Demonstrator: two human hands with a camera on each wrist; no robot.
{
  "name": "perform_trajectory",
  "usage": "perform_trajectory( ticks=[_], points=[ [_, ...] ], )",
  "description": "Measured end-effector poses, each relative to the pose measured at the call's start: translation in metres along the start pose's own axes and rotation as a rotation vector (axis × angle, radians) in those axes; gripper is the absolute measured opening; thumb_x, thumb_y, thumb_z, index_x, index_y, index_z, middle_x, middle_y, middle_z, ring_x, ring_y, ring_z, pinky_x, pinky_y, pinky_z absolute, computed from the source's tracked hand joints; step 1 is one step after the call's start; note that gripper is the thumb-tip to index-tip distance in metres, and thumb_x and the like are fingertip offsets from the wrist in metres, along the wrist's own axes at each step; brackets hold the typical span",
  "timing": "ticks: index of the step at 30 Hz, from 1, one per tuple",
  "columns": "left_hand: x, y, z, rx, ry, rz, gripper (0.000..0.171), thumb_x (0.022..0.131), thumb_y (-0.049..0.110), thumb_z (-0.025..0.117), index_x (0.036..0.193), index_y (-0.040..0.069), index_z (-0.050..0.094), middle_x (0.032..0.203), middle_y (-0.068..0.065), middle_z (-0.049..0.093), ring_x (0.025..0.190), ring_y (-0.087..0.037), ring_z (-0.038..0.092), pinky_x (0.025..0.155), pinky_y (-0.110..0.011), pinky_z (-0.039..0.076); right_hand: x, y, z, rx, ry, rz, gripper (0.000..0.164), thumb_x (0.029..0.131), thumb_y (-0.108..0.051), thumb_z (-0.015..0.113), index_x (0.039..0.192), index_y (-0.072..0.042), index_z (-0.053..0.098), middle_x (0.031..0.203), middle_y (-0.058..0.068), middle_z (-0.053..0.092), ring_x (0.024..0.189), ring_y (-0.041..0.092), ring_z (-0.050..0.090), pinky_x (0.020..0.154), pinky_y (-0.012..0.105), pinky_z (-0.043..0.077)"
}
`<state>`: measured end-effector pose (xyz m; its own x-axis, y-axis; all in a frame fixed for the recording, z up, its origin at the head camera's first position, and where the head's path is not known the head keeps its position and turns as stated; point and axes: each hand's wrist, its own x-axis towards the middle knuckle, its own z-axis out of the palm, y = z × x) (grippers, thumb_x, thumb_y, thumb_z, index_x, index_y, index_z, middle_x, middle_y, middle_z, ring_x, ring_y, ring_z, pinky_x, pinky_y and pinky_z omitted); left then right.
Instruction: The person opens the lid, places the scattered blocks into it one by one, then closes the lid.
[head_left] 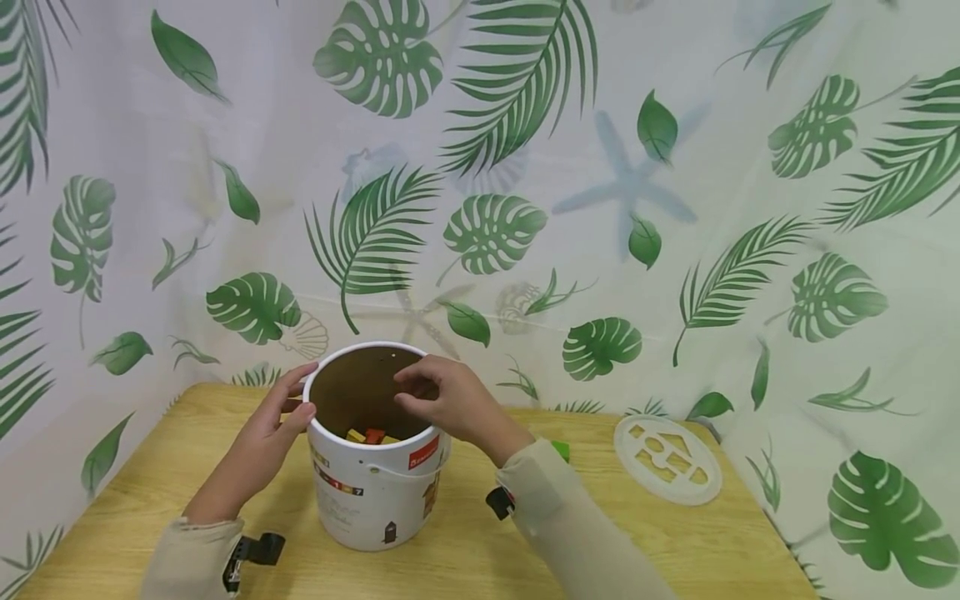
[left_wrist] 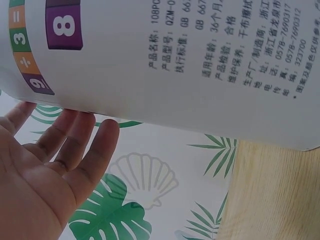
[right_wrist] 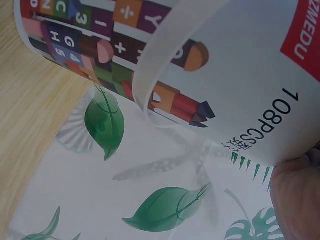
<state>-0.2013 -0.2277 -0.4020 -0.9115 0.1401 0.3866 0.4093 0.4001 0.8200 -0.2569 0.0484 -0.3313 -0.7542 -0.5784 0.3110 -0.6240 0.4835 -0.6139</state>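
Observation:
A white bucket with printed block pictures and a red label stands upright on the wooden table. A few red and yellow blocks show low inside it; its near wall hides the rest. My left hand is at the left of the rim, its fingers resting along the outer wall and its thumb at the front. In the left wrist view those fingers are extended beside the printed wall. Above the right part of the opening, my right hand bends its thumb and fingers inward, with nothing visible between them.
A white round lid with cut-out shapes lies on the table at the right. Part of a green block shows behind my right sleeve. The bucket's pale handle hangs against its side. A leaf-patterned cloth stands behind the table.

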Motion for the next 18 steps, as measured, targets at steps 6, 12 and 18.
perform_trajectory(
  ticks=[6,12,18],
  points=[
    [-0.001,0.001,-0.001,0.006,-0.005,-0.009,0.056,0.109,0.021,0.049,0.162,0.021,0.03,0.144,-0.019,0.049,0.122,-0.032,0.051,0.09,-0.029,0.052,-0.001,0.004,0.004,0.049,0.044,-0.016,0.022,0.094,-0.011,0.075,0.115,-0.005,0.075,0.11,0.011,0.072,0.095,0.016,0.068,0.086,0.035,0.059],
    [-0.002,0.001,-0.002,0.007,-0.006,-0.005,0.056,0.11,0.021,0.048,0.162,0.02,0.03,0.145,-0.019,0.048,0.123,-0.032,0.051,0.091,-0.027,0.052,-0.003,0.009,0.007,0.118,0.093,-0.045,0.022,0.095,-0.01,0.075,0.116,-0.005,0.074,0.111,0.012,0.072,0.096,0.017,0.068,0.085,0.032,0.059],
    [-0.001,0.0,-0.001,-0.006,-0.003,0.007,0.055,0.109,0.018,0.048,0.162,0.019,0.031,0.143,-0.02,0.049,0.121,-0.03,0.05,0.09,-0.026,0.052,-0.009,0.019,0.004,0.28,0.145,-0.085,0.023,0.094,-0.009,0.075,0.117,-0.005,0.075,0.113,0.011,0.072,0.099,0.015,0.069,0.087,0.028,0.058]
  ],
)
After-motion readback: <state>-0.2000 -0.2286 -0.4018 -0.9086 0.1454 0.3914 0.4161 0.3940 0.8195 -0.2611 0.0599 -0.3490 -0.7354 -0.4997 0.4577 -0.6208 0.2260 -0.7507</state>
